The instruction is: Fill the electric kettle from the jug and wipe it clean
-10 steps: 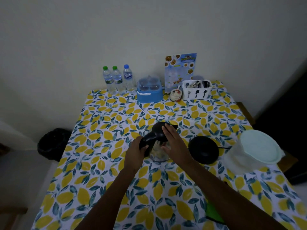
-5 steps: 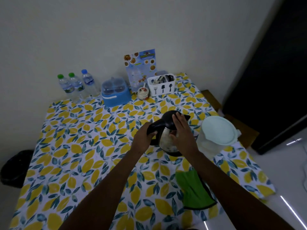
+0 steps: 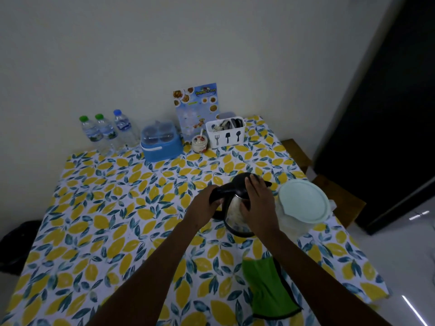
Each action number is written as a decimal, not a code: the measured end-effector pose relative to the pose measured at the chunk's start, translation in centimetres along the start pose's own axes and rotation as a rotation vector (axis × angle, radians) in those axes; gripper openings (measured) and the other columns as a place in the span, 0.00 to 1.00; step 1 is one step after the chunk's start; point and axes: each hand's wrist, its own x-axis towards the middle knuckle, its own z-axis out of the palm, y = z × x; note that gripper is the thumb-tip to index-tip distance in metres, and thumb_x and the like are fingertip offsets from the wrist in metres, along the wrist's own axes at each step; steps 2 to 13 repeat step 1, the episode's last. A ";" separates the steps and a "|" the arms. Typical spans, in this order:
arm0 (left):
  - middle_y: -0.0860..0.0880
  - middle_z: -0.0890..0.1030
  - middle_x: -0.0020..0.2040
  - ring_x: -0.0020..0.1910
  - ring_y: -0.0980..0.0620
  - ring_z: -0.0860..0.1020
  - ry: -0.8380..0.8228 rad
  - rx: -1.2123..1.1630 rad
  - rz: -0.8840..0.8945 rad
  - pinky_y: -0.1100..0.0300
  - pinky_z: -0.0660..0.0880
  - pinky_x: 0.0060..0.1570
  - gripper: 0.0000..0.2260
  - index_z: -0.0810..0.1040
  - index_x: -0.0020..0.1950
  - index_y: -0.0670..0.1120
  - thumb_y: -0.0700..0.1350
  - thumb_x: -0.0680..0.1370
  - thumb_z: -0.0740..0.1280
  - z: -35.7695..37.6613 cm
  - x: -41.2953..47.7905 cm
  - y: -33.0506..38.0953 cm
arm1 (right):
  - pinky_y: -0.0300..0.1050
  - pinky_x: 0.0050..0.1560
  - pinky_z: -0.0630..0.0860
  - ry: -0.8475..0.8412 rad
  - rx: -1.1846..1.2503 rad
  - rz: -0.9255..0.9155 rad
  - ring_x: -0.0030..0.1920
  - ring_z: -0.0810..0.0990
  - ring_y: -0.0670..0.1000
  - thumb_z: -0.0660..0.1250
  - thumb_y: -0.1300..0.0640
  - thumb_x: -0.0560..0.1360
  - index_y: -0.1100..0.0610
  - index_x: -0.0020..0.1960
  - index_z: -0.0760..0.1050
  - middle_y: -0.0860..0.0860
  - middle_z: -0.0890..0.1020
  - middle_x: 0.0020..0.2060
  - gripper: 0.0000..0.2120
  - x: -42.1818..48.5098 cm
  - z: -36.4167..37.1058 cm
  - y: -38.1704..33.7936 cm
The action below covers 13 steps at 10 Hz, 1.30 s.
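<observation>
A steel electric kettle (image 3: pixel 233 211) with a black lid and handle stands on the lemon-print table (image 3: pixel 117 208), on its black base. My left hand (image 3: pixel 203 208) is wrapped around the black handle. My right hand (image 3: pixel 257 203) lies flat over the lid and the kettle's right side. Right beside the kettle stands a clear jug (image 3: pixel 303 203) with a pale green lid, touching or nearly touching my right wrist. A green cloth (image 3: pixel 267 288) lies flat near the table's front edge, under my right forearm.
Along the back edge stand three water bottles (image 3: pixel 107 131), a blue container (image 3: pixel 161 143), a small jar (image 3: pixel 199 143), a menu card (image 3: pixel 196 109) and a white cutlery holder (image 3: pixel 226 132). A black bin (image 3: pixel 16 243) sits left of the table; a wooden bench (image 3: pixel 339 196) is at the right.
The kettle moved right from the table's middle onto its black base beside the jug, both hands still on it. My view swung right, showing the cloth and dark door.
</observation>
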 end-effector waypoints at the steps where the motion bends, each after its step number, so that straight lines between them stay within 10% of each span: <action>1: 0.46 0.64 0.77 0.76 0.45 0.62 0.074 0.099 0.010 0.48 0.63 0.72 0.24 0.62 0.76 0.48 0.51 0.82 0.61 -1.1 0.0 0.2 | 0.64 0.74 0.62 0.049 -0.043 -0.079 0.78 0.59 0.60 0.64 0.53 0.78 0.57 0.77 0.61 0.55 0.64 0.77 0.30 1.1 -0.4 -1.0; 13: 0.46 0.64 0.77 0.76 0.45 0.62 0.074 0.099 0.010 0.48 0.63 0.72 0.24 0.62 0.76 0.48 0.51 0.82 0.61 -1.1 0.0 0.2 | 0.64 0.74 0.62 0.049 -0.043 -0.079 0.78 0.59 0.60 0.64 0.53 0.78 0.57 0.77 0.61 0.55 0.64 0.77 0.30 1.1 -0.4 -1.0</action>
